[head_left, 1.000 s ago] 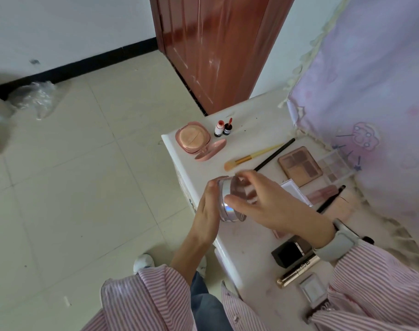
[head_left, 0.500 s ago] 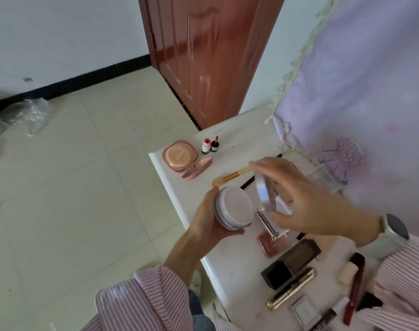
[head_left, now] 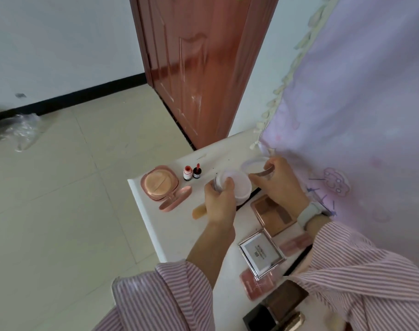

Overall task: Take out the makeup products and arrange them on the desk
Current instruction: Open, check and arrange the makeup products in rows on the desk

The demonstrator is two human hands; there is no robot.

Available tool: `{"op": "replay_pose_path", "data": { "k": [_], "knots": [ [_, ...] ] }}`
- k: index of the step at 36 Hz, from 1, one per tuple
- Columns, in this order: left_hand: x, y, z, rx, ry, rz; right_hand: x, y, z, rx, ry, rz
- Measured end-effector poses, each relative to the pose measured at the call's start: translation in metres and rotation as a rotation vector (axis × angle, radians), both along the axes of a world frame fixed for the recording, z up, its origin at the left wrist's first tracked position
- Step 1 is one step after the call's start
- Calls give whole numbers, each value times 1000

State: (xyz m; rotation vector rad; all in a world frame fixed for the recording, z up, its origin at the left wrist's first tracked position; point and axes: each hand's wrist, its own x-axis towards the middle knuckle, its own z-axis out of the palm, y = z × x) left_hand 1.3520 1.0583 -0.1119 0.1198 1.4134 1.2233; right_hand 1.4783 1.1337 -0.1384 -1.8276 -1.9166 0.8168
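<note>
My left hand [head_left: 220,204] grips a round white powder jar [head_left: 238,186] over the white desk [head_left: 156,225]; the jar has no lid on it. My right hand [head_left: 276,185] holds the jar's clear, silver-banded lid [head_left: 257,168] low at the desk's far side by the curtain. On the desk lie an open pink cushion compact [head_left: 159,185], two small red-capped bottles [head_left: 191,172], a brush tip [head_left: 199,212], a brown palette [head_left: 273,215], a silver-framed square compact [head_left: 261,254], a pink compact [head_left: 256,286] and a pink tube [head_left: 295,243].
A lilac curtain [head_left: 347,115] hangs along the desk's right side. A black box [head_left: 260,318], a dark brown case [head_left: 285,299] and a gold tube [head_left: 293,321] sit at the near end. A red-brown door [head_left: 199,68] stands behind; a plastic bag [head_left: 19,130] lies on the floor.
My right hand took the lid off the jar and carried it away to the far side of the desk. My left hand kept hold of the jar.
</note>
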Motion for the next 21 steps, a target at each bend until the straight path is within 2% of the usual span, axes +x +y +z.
{"op": "replay_pose_path", "data": {
  "k": [9,17,21],
  "knots": [
    [21,58,-24,-47,345,29,7,31,-20,86,-338,127],
    [28,62,-32,44,726,-208,12,28,-21,166,-363,126],
    [30,55,-38,79,833,-365,13,20,-22,201,-340,148]
  ]
}}
